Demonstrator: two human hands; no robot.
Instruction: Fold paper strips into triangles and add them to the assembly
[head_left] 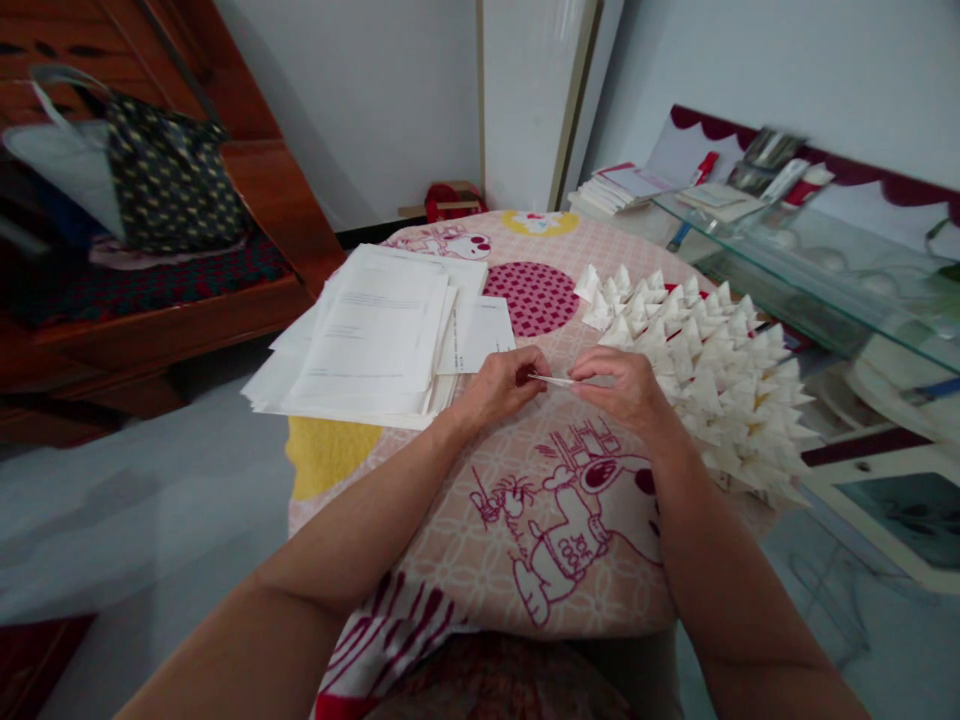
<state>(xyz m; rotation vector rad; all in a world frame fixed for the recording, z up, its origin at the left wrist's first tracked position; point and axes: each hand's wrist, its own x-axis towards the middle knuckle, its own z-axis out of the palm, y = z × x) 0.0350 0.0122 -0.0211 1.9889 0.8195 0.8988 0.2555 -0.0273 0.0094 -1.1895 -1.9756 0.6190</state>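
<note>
Between my two hands is a small, thin piece of folded paper (553,380), seen almost edge-on. My left hand (508,385) pinches its left end, and my right hand (616,385) grips the right end with the fingers closed. Just left of my left hand lies a stack of printed paper sheets (375,325), with a smaller printed sheet (480,335) sticking out at its right side. Beyond my right hand spreads a large cluster of pointed folded paper pieces (697,375), set close together in rows.
A patterned cloth (577,590) with cartoon figures covers the table. To the right stands a glass-topped shelf (840,300) carrying papers, a red marker (705,168) and a metal container (776,148). At left is a wooden bench (277,210) with a dotted bag (169,170).
</note>
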